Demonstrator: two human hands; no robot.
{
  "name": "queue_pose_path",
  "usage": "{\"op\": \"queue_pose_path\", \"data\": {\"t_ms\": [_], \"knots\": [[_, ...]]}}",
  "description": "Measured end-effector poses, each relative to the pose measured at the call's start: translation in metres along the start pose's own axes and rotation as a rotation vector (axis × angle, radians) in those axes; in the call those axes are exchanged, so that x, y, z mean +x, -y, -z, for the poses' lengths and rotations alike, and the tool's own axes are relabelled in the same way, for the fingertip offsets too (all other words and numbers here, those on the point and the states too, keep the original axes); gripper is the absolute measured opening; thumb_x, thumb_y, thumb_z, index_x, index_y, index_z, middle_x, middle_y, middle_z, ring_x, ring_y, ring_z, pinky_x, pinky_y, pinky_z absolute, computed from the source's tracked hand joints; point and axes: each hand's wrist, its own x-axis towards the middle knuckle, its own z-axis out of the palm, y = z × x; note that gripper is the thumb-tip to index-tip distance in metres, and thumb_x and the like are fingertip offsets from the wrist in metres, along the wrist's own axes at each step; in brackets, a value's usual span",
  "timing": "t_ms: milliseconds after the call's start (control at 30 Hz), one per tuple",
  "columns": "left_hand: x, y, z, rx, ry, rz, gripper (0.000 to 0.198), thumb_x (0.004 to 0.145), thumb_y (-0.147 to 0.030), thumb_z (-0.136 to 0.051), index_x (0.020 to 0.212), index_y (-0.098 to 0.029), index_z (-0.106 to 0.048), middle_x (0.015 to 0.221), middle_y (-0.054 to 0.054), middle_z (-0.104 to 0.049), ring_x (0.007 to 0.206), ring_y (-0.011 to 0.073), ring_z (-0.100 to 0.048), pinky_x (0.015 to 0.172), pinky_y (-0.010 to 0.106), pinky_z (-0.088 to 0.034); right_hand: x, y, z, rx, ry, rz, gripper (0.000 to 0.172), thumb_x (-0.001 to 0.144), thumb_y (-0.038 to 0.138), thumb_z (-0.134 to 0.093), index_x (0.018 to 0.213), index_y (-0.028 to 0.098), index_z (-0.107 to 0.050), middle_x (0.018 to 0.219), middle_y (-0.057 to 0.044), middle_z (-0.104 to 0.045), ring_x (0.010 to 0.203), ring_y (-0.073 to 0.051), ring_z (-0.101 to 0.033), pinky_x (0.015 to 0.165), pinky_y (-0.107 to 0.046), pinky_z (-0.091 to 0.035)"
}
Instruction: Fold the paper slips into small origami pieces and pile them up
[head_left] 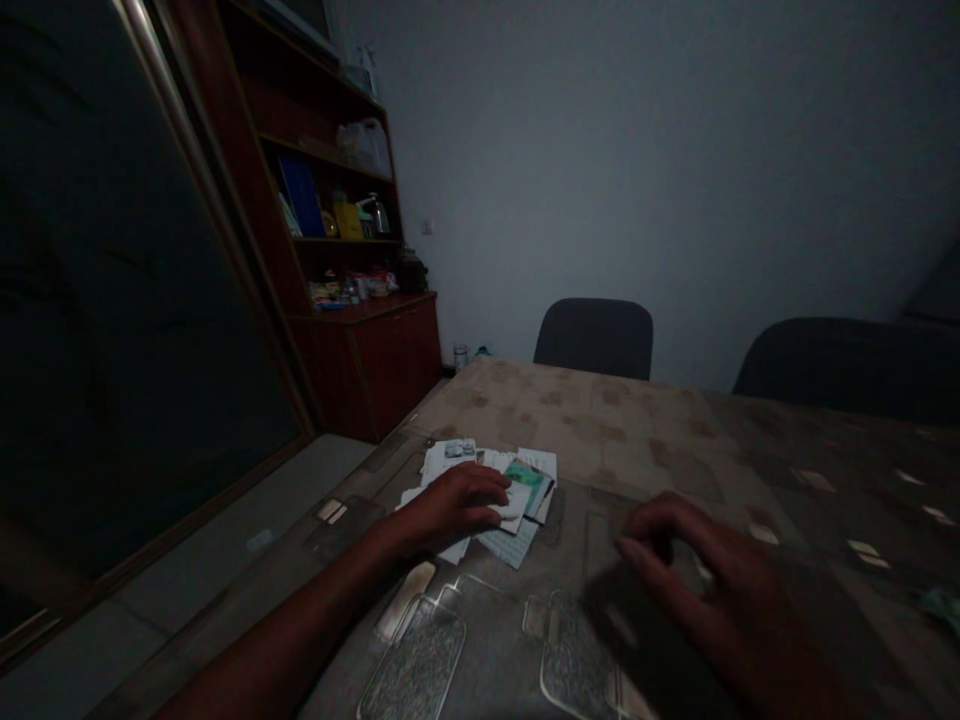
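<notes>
My left hand (465,500) lies on a loose pile of papers, its fingers slightly bent and its thumb apart from them. Beside its fingertips are a white card (514,508) and a green-and-white card (531,480). A printed sheet with a dark picture (457,450) shows behind the hand, and a sheet with lines of writing (511,546) sticks out in front. What lies beneath the palm is hidden. To the right, my right hand (705,580) hovers over the table, loosely curled, with a gap between thumb and fingers and nothing visible in it.
The patterned tablecloth (600,405) covers a long table. Two dark chairs, one near the middle (594,335) and one at the right (847,365), stand at its far side. A red-brown cabinet (397,350) with filled shelves is at the left. A crumpled greenish item (941,605) lies at the right edge.
</notes>
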Motion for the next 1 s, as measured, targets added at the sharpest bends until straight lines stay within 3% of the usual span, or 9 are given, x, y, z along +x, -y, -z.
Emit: {"op": "queue_pose_path", "data": {"t_ms": [67,267,333,400,500,567,633,800,1000], "knots": [[0.000,-0.001,-0.001,0.005,-0.030,0.010,0.014,0.085,-0.026,-0.066,0.095,-0.018,-0.073,0.117,0.010,-0.069,0.112,0.0240,-0.061,0.099,0.037,-0.042,0.021,-0.010,-0.019,0.057,0.100,-0.023,0.018,0.089,0.028,-0.054,0.074,0.020,-0.059,0.070,0.000,-0.061,0.062,-0.016,-0.059,0.057,-0.026,-0.046],[0.003,-0.006,-0.006,0.042,-0.152,0.062,0.010,0.082,-0.017,-0.064,0.084,-0.017,-0.073,0.101,0.009,-0.075,0.099,0.0229,-0.066,0.089,0.035,-0.048,0.038,-0.040,-0.070,0.080,0.217,-0.097,0.018,0.086,0.021,-0.052,0.068,0.019,-0.054,0.067,0.000,-0.060,0.061,-0.016,-0.057,0.056,-0.025,-0.040],[0.003,-0.009,-0.007,0.063,-0.207,0.079,0.011,0.082,-0.017,-0.062,0.083,-0.017,-0.073,0.097,0.008,-0.075,0.094,0.0228,-0.067,0.086,0.034,-0.049,0.039,-0.044,-0.079,0.087,0.229,-0.091,0.017,0.088,0.020,-0.050,0.072,0.019,-0.056,0.068,0.000,-0.062,0.063,-0.016,-0.058,0.057,-0.024,-0.040],[0.004,-0.014,-0.006,0.083,-0.254,0.082,0.013,0.083,-0.017,-0.059,0.083,-0.017,-0.072,0.093,0.008,-0.075,0.089,0.0222,-0.067,0.083,0.033,-0.049,0.041,-0.046,-0.087,0.093,0.238,-0.079,0.011,0.089,0.018,-0.048,0.088,0.019,-0.060,0.069,0.001,-0.063,0.061,-0.015,-0.059,0.057,-0.023,-0.041],[0.004,-0.022,-0.006,0.113,-0.306,0.055,0.014,0.084,-0.018,-0.057,0.084,-0.017,-0.070,0.087,0.008,-0.074,0.085,0.0224,-0.066,0.081,0.034,-0.048,0.045,-0.047,-0.097,0.083,0.245,-0.026,0.026,0.086,0.015,-0.054,0.111,0.019,-0.059,0.070,0.002,-0.064,0.061,-0.015,-0.060,0.058,-0.023,-0.043],[0.004,-0.026,-0.008,0.129,-0.335,0.023,0.014,0.085,-0.018,-0.056,0.085,-0.016,-0.069,0.085,0.008,-0.073,0.085,0.0233,-0.065,0.083,0.037,-0.047,0.049,-0.048,-0.104,0.058,0.229,0.031,0.029,0.082,0.014,-0.062,0.111,0.020,-0.062,0.080,-0.001,-0.067,0.072,-0.018,-0.061,0.067,-0.027,-0.046],[0.003,-0.030,-0.011,0.134,-0.343,-0.024,0.013,0.086,-0.019,-0.056,0.084,-0.017,-0.069,0.084,0.008,-0.072,0.085,0.0234,-0.065,0.087,0.040,-0.046,0.053,-0.048,-0.108,0.027,0.199,0.087,0.021,0.080,0.012,-0.064,0.100,0.019,-0.067,0.087,-0.005,-0.067,0.083,-0.021,-0.060,0.076,-0.031,-0.045],[0.002,-0.041,-0.011,0.093,-0.289,-0.127,0.015,0.081,-0.028,-0.069,0.094,-0.020,-0.070,0.092,0.006,-0.074,0.092,0.0235,-0.065,0.091,0.038,-0.045,0.043,-0.050,-0.090,-0.035,0.159,0.214,0.012,0.086,0.012,-0.060,0.086,0.018,-0.070,0.079,-0.007,-0.062,0.079,-0.022,-0.055,0.067,-0.031,-0.041],[0.002,-0.059,-0.007,0.028,-0.420,0.036,0.020,0.090,-0.016,-0.055,0.106,-0.016,-0.066,0.104,0.010,-0.072,0.098,0.0223,-0.065,0.087,0.036,-0.047,-0.027,-0.063,-0.032,-0.227,0.198,0.446,0.019,0.091,0.014,-0.054,0.103,0.020,-0.068,0.071,-0.004,-0.058,0.062,-0.017,-0.049,0.054,-0.026,-0.033]]}}
